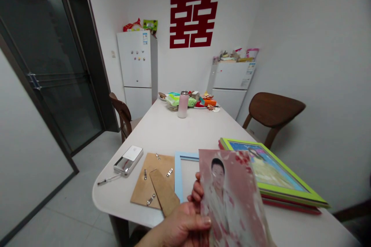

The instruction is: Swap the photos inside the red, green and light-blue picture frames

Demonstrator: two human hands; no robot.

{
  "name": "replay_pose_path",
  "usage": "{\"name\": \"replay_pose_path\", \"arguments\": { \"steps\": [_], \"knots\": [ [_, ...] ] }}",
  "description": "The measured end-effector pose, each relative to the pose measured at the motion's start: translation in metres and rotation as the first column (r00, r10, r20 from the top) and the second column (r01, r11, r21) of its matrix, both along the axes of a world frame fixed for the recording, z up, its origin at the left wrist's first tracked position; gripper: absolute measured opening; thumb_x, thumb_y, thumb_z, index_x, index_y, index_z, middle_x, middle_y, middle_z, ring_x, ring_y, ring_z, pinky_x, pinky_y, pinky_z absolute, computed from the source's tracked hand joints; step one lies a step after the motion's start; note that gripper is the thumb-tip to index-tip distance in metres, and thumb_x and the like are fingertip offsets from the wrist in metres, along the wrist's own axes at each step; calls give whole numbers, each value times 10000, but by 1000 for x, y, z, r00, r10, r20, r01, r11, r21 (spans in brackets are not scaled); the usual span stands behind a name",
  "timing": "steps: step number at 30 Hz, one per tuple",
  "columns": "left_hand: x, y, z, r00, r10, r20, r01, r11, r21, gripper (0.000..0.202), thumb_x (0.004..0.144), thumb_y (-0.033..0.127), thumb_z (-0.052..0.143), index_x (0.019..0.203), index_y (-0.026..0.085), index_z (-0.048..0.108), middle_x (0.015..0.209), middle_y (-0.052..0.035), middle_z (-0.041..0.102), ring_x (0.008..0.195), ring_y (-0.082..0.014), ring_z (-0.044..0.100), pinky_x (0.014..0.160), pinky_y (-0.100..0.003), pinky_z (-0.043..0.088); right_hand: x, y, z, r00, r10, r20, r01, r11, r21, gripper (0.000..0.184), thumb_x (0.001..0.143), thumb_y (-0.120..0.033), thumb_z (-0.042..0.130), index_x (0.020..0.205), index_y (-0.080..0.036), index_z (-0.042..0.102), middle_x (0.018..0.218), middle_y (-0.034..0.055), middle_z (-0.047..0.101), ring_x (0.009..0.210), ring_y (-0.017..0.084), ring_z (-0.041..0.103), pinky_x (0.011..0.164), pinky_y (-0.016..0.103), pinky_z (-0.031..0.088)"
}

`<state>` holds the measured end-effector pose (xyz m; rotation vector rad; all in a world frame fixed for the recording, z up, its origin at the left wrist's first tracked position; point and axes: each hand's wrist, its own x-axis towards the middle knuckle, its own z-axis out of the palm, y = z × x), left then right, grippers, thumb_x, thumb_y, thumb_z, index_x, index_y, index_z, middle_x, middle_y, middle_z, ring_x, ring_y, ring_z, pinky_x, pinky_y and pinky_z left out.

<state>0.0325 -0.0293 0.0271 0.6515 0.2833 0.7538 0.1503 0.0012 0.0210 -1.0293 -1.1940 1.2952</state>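
Observation:
My left hand (185, 222) rises from the bottom edge and pinches the left edge of a pink portrait photo (234, 200), thumb across its front, holding it upright above the white table (179, 131). Behind the photo lies an empty light-blue picture frame (181, 171). To its left rests a brown frame backing board (150, 183) with metal clips and a fold-out stand. A stack of frames, the top one green (275, 173) with a picture in it, lies at the right. My right hand is out of view.
A small silver-and-white box (128, 160) and a pen (108, 179) lie near the table's left edge. A pink bottle (183, 105) and snacks (191, 100) sit at the far end. Brown chairs (274, 110) flank the table; two white fridges (137, 69) stand behind.

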Motion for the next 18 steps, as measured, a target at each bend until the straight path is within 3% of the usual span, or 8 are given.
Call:
{"name": "replay_pose_path", "arguments": {
  "steps": [3, 5, 7, 9, 12, 15, 18],
  "knots": [
    [-9, 6, -1, 945, 139, -297, -97, 984, 151, 300, 597, 323, 674, 801, 127, 574, 718, -43, 610, 752, -200, 575, 733, -314, 411, 19, 6, 8, 997, -3, -76, -5, 995, -103, 290, 717, -434, 438, 865, -209, 542, 672, 22, 616, 576, 138, 578, 565, 267, 461],
    [-19, 13, -3, 825, 386, -412, -255, 906, 338, 279, 634, 287, 639, 860, 144, 557, 820, -55, 615, 837, -213, 552, 773, -314, 399, 36, 15, 12, 996, -83, -26, 78, 983, -169, 279, 709, -381, 454, 897, -182, 508, 703, 47, 634, 591, 165, 598, 537, 278, 464],
    [-30, 20, -8, 677, 571, -464, -323, 797, 510, 257, 683, 244, 573, 922, 159, 534, 929, -63, 596, 927, -209, 516, 825, -301, 375, 50, 24, 11, 978, -192, 79, 204, 955, -214, 268, 707, -351, 444, 895, -164, 483, 667, 61, 639, 583, 191, 609, 513, 292, 466],
    [-38, 24, -13, 533, 655, -535, -260, 729, 633, 259, 717, 216, 507, 971, 163, 516, 981, -67, 578, 958, -202, 500, 849, -298, 359, 58, 33, 3, 940, -287, 184, 323, 921, -217, 266, 701, -326, 448, 910, -161, 457, 622, 52, 633, 565, 198, 612, 500, 293, 468],
    [-40, 21, -19, 387, 689, -612, -31, 674, 739, 343, 711, 202, 494, 1053, 172, 485, 1066, -73, 546, 1004, -213, 473, 886, -324, 335, 60, 43, -13, 872, -346, 345, 410, 903, -131, 326, 694, -310, 451, 975, -148, 423, 575, 21, 614, 522, 184, 602, 458, 266, 451],
    [-35, 14, -23, 340, 694, -634, 164, 621, 767, 448, 687, 212, 524, 1122, 139, 446, 1214, -111, 444, 1120, -236, 377, 961, -350, 262, 54, 50, -27, 820, -287, 496, 354, 934, -46, 376, 691, -280, 429, 1036, -130, 415, 538, -3, 596, 452, 159, 571, 407, 235, 408],
    [-33, 11, -24, 318, 687, -653, 285, 588, 757, 503, 669, 224, 552, 1140, 98, 431, 1276, -150, 366, 1175, -259, 304, 991, -388, 216, 50, 55, -35, 812, -226, 538, 279, 960, -18, 430, 692, -254, 395, 1101, -122, 408, 586, 11, 620, 468, 151, 572, 418, 227, 398]
  ]
}}
